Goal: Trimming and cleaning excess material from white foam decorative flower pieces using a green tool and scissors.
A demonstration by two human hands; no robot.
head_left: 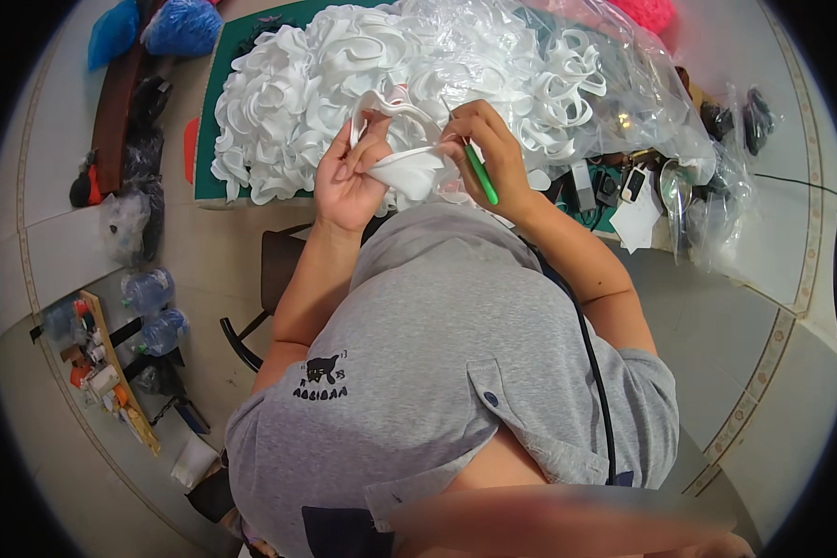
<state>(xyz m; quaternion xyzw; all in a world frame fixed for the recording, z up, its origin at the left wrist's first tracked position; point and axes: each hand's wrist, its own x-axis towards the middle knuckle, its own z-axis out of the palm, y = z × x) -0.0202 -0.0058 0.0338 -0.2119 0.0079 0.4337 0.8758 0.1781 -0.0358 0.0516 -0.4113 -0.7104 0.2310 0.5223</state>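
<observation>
Single head view, steeply downward, close.

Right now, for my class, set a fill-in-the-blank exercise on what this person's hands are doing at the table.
1. The right hand grips a thin ____ tool.
2. The left hand holds a ____ foam piece.
3. The heap of foam pieces lies on a ____ table mat.
Missing words: green; white; green.

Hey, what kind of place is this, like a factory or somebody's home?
Probably a small home workshop doing piecework: a table heaped with white foam pieces, bagged stock, and water bottles on a tiled floor.
</observation>
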